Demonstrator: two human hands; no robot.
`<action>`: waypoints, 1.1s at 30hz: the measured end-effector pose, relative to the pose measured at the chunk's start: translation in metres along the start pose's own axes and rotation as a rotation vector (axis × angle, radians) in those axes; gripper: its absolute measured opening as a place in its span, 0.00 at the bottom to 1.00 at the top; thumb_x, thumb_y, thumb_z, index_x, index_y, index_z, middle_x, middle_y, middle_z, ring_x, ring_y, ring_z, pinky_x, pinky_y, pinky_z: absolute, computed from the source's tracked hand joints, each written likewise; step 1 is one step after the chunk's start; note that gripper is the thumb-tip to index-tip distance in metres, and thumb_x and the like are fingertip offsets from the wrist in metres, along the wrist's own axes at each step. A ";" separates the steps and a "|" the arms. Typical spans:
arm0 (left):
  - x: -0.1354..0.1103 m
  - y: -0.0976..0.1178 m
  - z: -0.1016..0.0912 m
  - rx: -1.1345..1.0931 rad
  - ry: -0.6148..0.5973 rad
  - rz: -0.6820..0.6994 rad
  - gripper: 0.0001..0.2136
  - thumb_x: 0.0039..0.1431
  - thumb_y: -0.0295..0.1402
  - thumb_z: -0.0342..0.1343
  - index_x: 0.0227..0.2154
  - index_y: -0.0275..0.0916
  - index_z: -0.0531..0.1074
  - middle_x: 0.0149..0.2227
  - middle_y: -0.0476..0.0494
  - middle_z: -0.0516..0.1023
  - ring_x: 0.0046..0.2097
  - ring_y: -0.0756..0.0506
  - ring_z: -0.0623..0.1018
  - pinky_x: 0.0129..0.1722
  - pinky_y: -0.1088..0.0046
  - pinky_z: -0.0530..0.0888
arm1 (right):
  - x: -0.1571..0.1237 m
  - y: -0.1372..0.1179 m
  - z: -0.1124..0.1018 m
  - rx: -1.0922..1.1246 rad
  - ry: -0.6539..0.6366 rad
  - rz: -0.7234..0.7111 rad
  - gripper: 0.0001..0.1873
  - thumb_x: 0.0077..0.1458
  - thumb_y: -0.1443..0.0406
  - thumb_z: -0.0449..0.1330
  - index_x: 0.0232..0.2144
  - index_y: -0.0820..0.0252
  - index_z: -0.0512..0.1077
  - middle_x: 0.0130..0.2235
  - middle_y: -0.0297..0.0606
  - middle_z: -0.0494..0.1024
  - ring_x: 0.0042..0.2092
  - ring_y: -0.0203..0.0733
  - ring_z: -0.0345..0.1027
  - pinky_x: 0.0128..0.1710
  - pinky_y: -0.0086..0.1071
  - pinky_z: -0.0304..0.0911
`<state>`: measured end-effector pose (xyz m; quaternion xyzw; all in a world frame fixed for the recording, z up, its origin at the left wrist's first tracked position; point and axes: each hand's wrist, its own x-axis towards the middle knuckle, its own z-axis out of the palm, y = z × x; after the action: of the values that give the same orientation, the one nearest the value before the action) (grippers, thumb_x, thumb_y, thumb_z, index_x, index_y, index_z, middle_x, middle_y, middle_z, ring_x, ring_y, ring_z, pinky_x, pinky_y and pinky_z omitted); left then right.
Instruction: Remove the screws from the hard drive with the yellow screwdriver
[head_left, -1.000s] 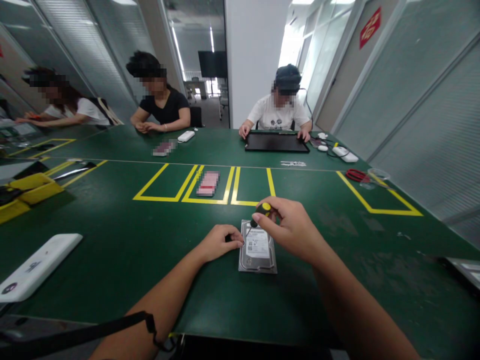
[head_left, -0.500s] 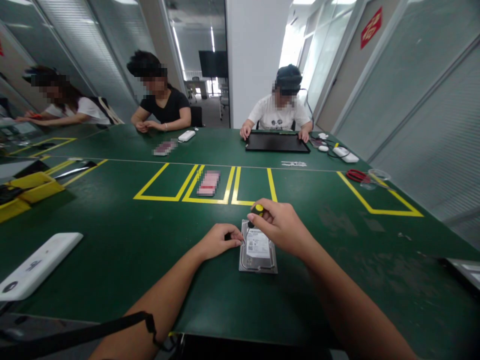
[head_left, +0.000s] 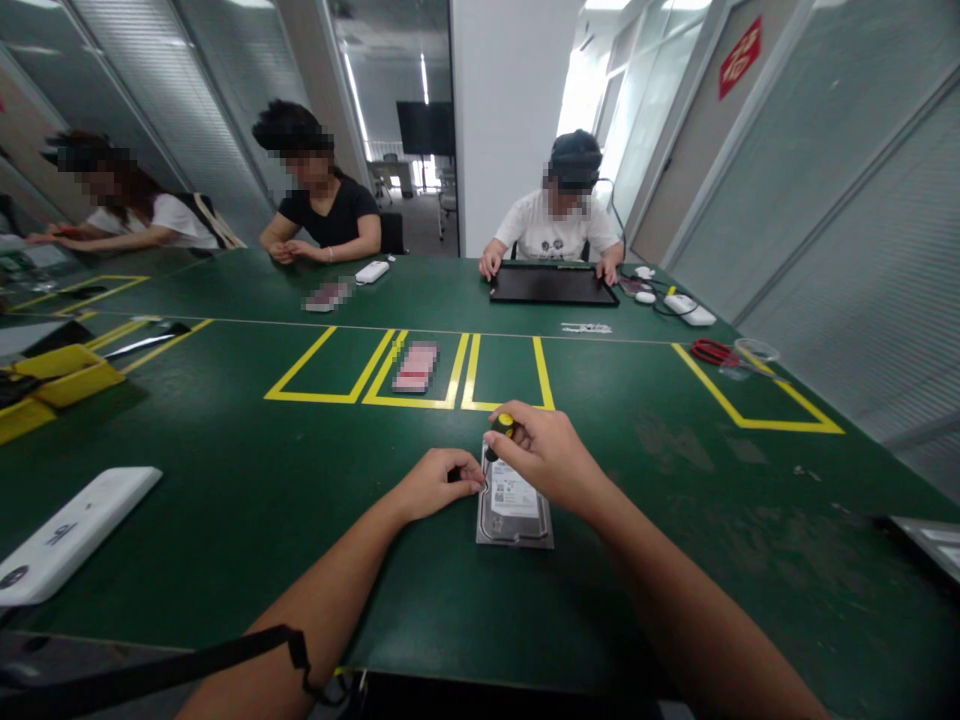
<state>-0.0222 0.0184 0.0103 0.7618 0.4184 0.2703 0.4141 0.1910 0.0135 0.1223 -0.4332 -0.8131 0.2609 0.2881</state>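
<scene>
A silver hard drive (head_left: 515, 508) with a white label lies flat on the green table (head_left: 225, 470) in front of me. My right hand (head_left: 544, 457) is closed round a black and yellow screwdriver (head_left: 498, 430), held over the drive's far left corner. My left hand (head_left: 436, 483) rests on the table at the drive's left edge, its fingers curled; I cannot make out anything in them.
Yellow tape rectangles (head_left: 409, 375) mark the table ahead, one with a blurred pink item. A white device (head_left: 67, 535) lies at the left, yellow bins (head_left: 64, 375) beyond it. Across the table sit three people, one with hands at a black panel (head_left: 553, 285). Red cable (head_left: 712, 351) lies at the right.
My right hand has moved left with the screwdriver, from the drive's far right side to its far left corner. My left hand has stayed put.
</scene>
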 end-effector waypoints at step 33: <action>0.000 -0.003 0.001 0.027 0.002 0.021 0.04 0.56 0.30 0.61 0.34 0.36 0.77 0.33 0.48 0.78 0.36 0.47 0.76 0.39 0.72 0.71 | -0.002 0.005 0.007 -0.116 0.091 -0.065 0.17 0.57 0.62 0.60 0.48 0.62 0.70 0.34 0.37 0.75 0.33 0.38 0.65 0.37 0.32 0.56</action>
<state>-0.0227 0.0193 0.0070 0.7716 0.4142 0.2696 0.4004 0.1898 0.0133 0.1141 -0.4339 -0.8266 0.1837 0.3077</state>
